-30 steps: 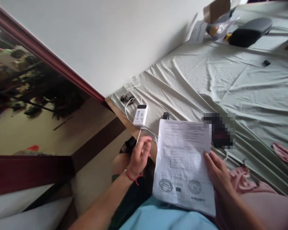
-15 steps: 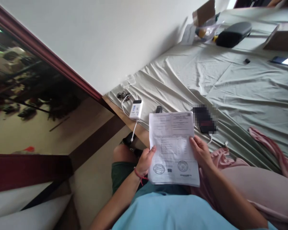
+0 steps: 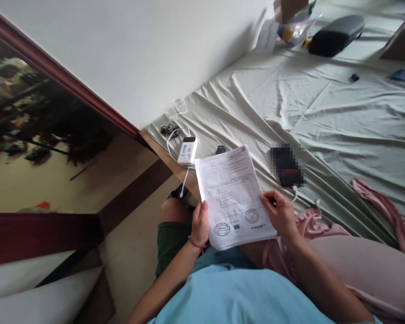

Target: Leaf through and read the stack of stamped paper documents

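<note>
A stack of printed papers (image 3: 234, 202) with two round stamps tilts to the left above my lap. My left hand (image 3: 201, 223), a red string at its wrist, grips the lower left edge with the thumb on top. At the right edge my right hand (image 3: 279, 216) is closed, its fingers curled and the fingertips pinching the sheet's side. Just behind the papers lies a small black object (image 3: 220, 149), partly covered by them. A white power bank (image 3: 187, 150) with white cables rests left of the papers, and a dark phone-like device (image 3: 288, 165), pixelated, sits to the right.
A wrinkled pale sheet (image 3: 310, 112) covers the bed. Near the wall are a bunch of dark beads (image 3: 169, 130) and a clear plastic piece (image 3: 180, 106). A black case (image 3: 337, 36) lies at the back. Pink cloth (image 3: 364, 261) is at my right, a mirror (image 3: 37, 126) at left.
The papers have turned counterclockwise, their top shifting left. My right hand has curled its fingers more at the right edge; my left hand keeps its grip.
</note>
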The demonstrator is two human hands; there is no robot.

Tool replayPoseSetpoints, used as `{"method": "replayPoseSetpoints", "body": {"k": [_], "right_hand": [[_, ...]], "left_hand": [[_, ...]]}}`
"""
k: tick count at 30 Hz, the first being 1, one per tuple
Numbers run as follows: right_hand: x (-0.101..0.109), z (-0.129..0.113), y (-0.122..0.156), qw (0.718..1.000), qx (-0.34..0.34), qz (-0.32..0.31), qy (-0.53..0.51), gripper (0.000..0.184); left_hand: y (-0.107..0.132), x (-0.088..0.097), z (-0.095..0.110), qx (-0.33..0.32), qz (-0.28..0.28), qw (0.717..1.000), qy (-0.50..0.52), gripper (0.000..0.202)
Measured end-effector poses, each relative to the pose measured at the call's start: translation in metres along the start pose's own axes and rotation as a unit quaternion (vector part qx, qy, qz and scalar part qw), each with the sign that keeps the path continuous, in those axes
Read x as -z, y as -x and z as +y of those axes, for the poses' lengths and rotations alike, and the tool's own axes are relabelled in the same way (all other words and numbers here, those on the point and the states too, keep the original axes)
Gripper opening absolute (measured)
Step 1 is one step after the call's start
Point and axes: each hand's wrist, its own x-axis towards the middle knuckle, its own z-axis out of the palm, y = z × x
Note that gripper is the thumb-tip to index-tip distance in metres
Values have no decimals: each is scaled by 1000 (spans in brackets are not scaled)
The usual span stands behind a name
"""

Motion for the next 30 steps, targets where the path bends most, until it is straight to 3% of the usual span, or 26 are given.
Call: {"method": "replayPoseSetpoints", "body": {"k": [6, 11, 16, 18, 20, 21, 23, 25, 26, 30], "right_hand": [[1, -1, 1, 999, 15, 16, 32, 29], [1, 0, 1, 993, 57, 80, 65, 22], [1, 3, -1, 977, 145, 145, 64, 14], [2, -1, 1, 984, 139, 110, -20, 13], [3, -7, 3, 982, 96, 9, -163, 16], [4, -10, 5, 966, 62, -55, -246, 19], [5, -15, 5, 904, -10, -168, -392, 26], [4, -16, 4, 850, -70, -220, -474, 35], [3, -15, 4, 840, -92, -222, -486, 38], [-5, -10, 7, 878, -92, -222, -415, 41]], "left_hand": [[1, 0, 13, -107, 3, 976, -187, 49], [-6, -11, 10, -144, 11, 965, -219, 54], [-12, -21, 4, -156, 3, 954, -254, 59], [-13, -21, 3, -165, 2, 951, -261, 60], [-13, -22, 3, -176, -10, 955, -240, 62], [-13, -22, 3, -179, -18, 957, -226, 62], [-12, -22, 4, -174, -29, 965, -195, 62], [-10, -24, 4, -150, -32, 975, -160, 60], [-9, -25, 4, -136, -35, 980, -137, 59], [-3, -30, 4, -116, -44, 990, -63, 56]]}}
